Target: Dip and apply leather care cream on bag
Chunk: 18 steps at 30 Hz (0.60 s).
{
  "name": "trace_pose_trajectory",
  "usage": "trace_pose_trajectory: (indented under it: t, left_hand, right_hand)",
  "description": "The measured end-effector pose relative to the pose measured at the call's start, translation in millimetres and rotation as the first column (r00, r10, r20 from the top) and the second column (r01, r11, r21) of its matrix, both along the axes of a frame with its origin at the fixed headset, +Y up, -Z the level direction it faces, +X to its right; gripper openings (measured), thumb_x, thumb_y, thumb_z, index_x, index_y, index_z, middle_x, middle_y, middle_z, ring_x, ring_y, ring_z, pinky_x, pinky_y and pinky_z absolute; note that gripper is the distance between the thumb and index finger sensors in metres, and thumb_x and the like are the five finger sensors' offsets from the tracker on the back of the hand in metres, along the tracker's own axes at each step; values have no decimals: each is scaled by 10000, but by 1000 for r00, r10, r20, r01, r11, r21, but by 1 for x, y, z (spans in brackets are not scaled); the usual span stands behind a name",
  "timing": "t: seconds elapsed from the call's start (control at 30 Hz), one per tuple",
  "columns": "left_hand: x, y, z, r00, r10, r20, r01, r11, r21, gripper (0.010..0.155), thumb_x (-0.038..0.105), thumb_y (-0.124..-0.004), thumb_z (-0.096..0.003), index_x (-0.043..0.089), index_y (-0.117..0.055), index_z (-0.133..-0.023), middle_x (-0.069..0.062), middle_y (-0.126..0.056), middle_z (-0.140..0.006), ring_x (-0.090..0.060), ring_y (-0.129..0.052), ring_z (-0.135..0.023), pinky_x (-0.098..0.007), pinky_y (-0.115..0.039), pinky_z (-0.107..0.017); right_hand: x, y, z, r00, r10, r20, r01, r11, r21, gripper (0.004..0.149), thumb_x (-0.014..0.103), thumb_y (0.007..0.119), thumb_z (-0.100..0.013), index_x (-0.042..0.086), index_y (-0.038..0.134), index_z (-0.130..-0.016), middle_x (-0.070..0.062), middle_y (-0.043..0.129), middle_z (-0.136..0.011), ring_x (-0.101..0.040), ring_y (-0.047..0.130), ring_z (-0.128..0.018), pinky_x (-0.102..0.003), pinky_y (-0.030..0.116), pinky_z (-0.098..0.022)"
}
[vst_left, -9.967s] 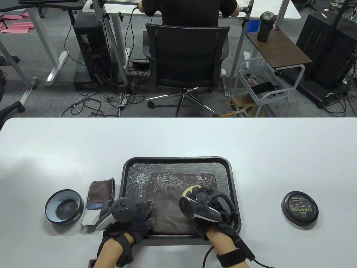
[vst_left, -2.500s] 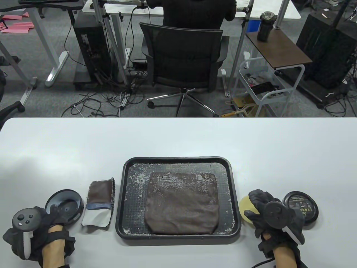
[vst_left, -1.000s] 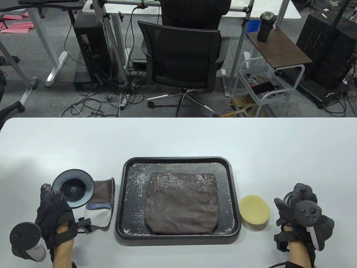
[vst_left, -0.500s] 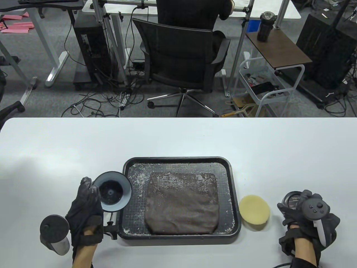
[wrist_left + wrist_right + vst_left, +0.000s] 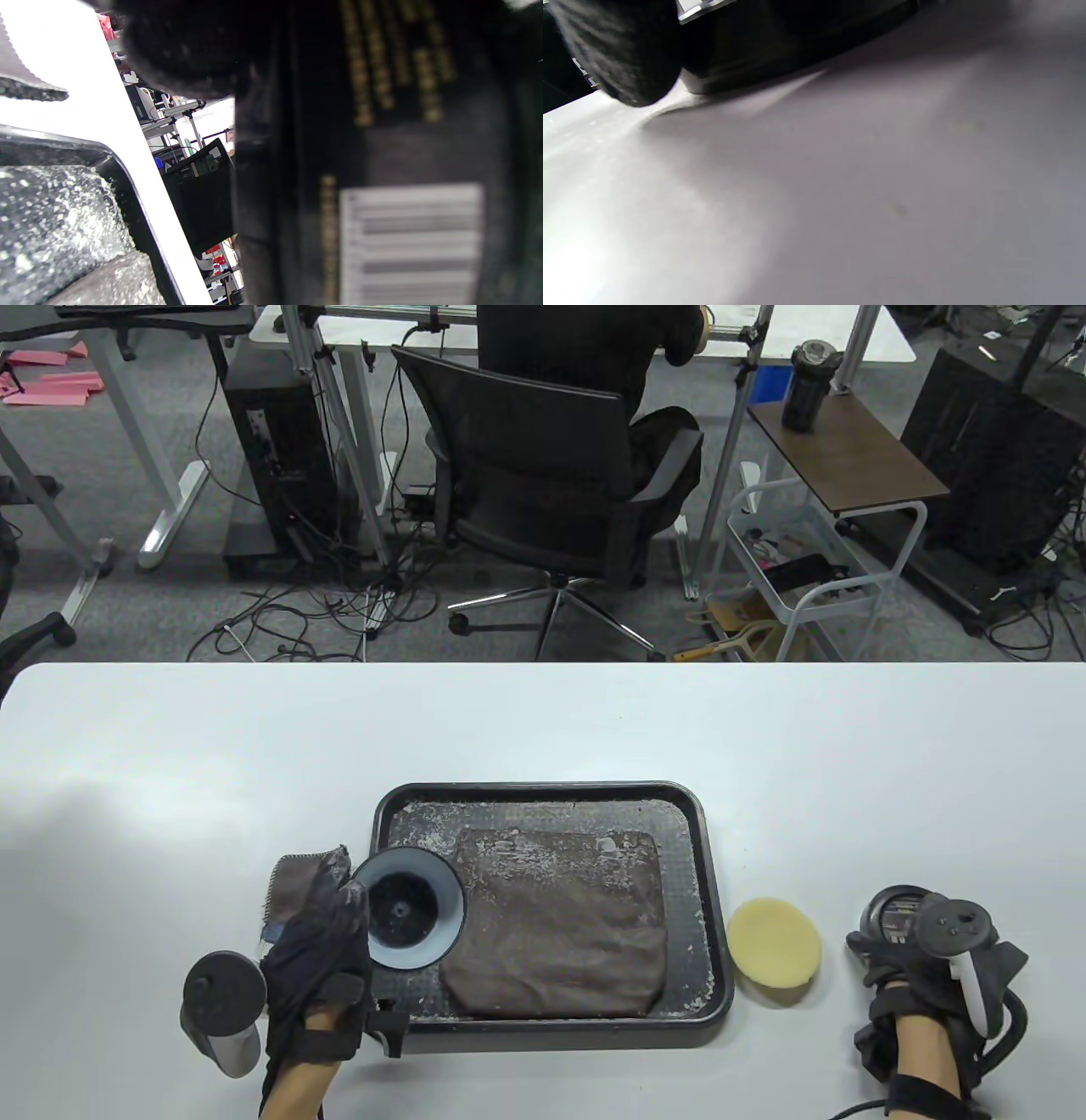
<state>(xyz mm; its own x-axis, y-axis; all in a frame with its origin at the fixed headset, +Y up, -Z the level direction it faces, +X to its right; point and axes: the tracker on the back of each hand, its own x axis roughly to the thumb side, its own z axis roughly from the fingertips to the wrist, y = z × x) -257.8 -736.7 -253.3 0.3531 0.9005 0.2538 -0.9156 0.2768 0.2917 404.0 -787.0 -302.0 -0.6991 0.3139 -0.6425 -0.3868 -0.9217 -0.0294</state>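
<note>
Under the right hand (image 5: 937, 963), the lid (image 5: 891, 909) is half hidden.

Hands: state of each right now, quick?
Left hand: holds the open cream jar, lifted and tilted over the tray.
Right hand: grips the jar lid on the table.

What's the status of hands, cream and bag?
Left hand holds open cream jar tilted over tray. Right hand on lid. Bag untouched; sponge lies beside tray.
</note>
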Motion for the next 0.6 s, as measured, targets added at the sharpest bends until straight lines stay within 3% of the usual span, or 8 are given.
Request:
trace_pose_trajectory:
  t: [0.23, 0.4, 0.5, 0.6]
  left_hand:
    - [2, 0, 0, 1000, -8, 6, 8, 1000, -5, 730, 532, -720, -554, -30, -658, -1016, -281, -837, -702, -321, -943, -312, -313, -817, -136]
    - [3, -1, -1, 1000, -18, 14, 18, 1000, -10, 731, 530, -720, -554, -31, -655, -1017, -282, -835, -704, -323, -942, -315, -315, -817, -137]
    - [5, -1, -1, 999, -25, 20, 26, 1000, -16, 730, 529, -720, -555, -32, -655, -1017, -282, -835, -705, -324, -942, -315, -316, -817, -138]
    - [6, -2, -1, 999, -30, 25, 30, 999, -24, 731, 529, -719, -555, -32, -652, -1019, -282, -834, -706, -324, -942, -316, -315, -817, -138]
  right_hand:
    - [1, -1, -1, 999, -32, 1, 32, 999, 4, 1025, 641, 866, -363, 238, 297, -1115, -341, 185, -1140, -613, 286, -1005, -736, 369, -678]
    - [1, 2, -2, 999, 26, 24, -26, 999, 23, 1045, 653, 912, -339, 228, 357, -1116, -347, 278, -1147, -592, 413, -1010, -710, 455, -698]
    - [2, 3, -2, 998, 52, 41, -54, 998, 38, 1115, 674, 915, -314, 152, 342, -1115, -346, 343, -1139, -589, 472, -995, -697, 505, -690]
    - [1, 9, 0, 995, 77, 66, -87, 984, 157, 1123, 685, 917, -277, 132, 397, -1105, -357, 391, -1124, -598, 521, -967, -699, 537, -664]
